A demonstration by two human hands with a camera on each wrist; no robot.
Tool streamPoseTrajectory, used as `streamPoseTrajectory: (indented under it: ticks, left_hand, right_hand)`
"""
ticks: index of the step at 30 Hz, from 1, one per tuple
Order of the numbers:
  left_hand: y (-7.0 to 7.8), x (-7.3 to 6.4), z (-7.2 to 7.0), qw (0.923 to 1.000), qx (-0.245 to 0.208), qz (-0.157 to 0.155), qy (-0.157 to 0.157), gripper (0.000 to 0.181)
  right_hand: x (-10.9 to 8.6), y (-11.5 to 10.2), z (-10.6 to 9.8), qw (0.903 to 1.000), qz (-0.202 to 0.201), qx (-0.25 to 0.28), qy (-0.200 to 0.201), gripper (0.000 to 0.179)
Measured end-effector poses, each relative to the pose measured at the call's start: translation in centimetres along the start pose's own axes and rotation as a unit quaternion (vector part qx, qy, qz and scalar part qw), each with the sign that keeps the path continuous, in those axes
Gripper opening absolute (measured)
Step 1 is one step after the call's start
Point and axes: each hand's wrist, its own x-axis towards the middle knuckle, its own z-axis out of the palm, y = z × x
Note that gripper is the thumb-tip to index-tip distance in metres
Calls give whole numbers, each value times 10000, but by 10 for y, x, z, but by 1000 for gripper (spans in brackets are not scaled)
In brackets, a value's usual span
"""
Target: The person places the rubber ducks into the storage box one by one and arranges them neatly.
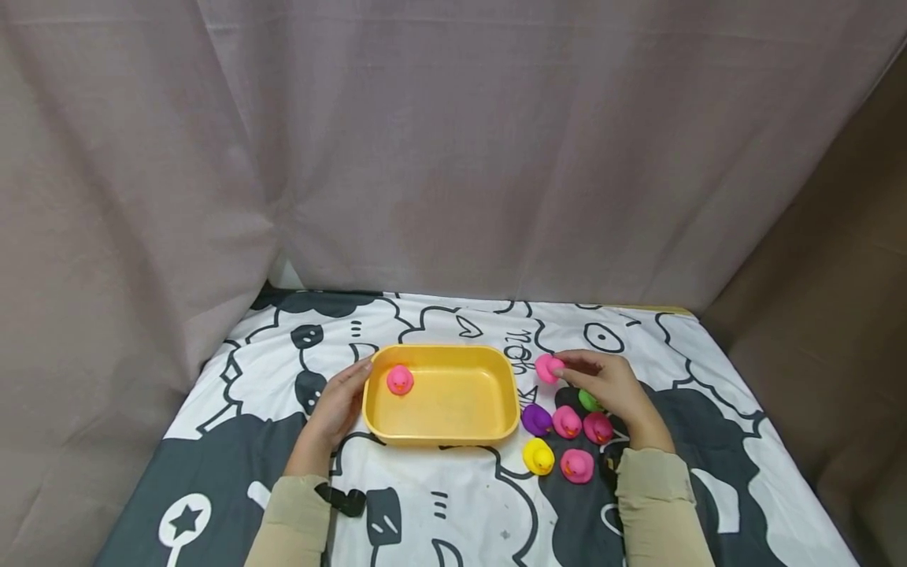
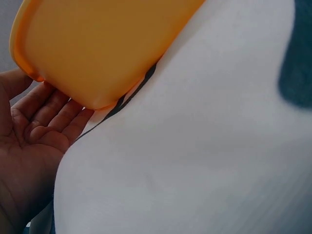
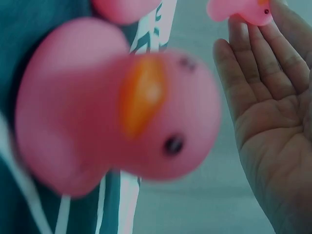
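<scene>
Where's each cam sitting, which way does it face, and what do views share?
Head: worn on the head, facing forward and down at the tray, the loose ducks and the held duck; left hand, right hand and both sleeves show.
Left wrist: on that wrist, facing the fingers and the tray's edge; left palm and fingers show.
Right wrist: on that wrist, facing the fingers, one loose duck large and blurred up close; right palm and fingers show.
Shared: head and right wrist both show the held duck.
</scene>
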Motion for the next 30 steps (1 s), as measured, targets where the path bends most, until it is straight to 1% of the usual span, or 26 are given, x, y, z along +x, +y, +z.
streamPoseTrajectory:
  ticks: [3, 6, 13, 15, 21, 28, 30]
  left_hand:
    - [0, 2, 1, 10000, 23, 53, -29, 50]
    - [0, 3, 1, 9999, 10, 105, -51, 51]
    - [1, 3, 2, 9999, 34, 101, -78, 52]
    - [1, 3, 2, 9999, 43, 117, -118, 52]
    - [2, 1, 2, 10000, -28, 39, -43, 51]
    - [2, -1, 1, 10000, -23, 0, -23, 51]
    - [2, -1, 1, 10000, -26, 2, -36, 51]
  right_hand:
    - [0, -7, 3, 9997, -132, 176, 86, 51]
    - [2, -16, 6, 9992, -283, 252, 86, 49]
    - [6, -37, 14, 9993, -310, 227, -12, 45]
    - [8, -41, 16, 9990, -362, 266, -20, 43]
    - [14, -49, 22, 9980, -509, 364, -47, 42]
    - [19, -59, 29, 9958, -763, 458, -222, 42]
    - [20, -63, 31, 9955, -772, 478, -270, 43]
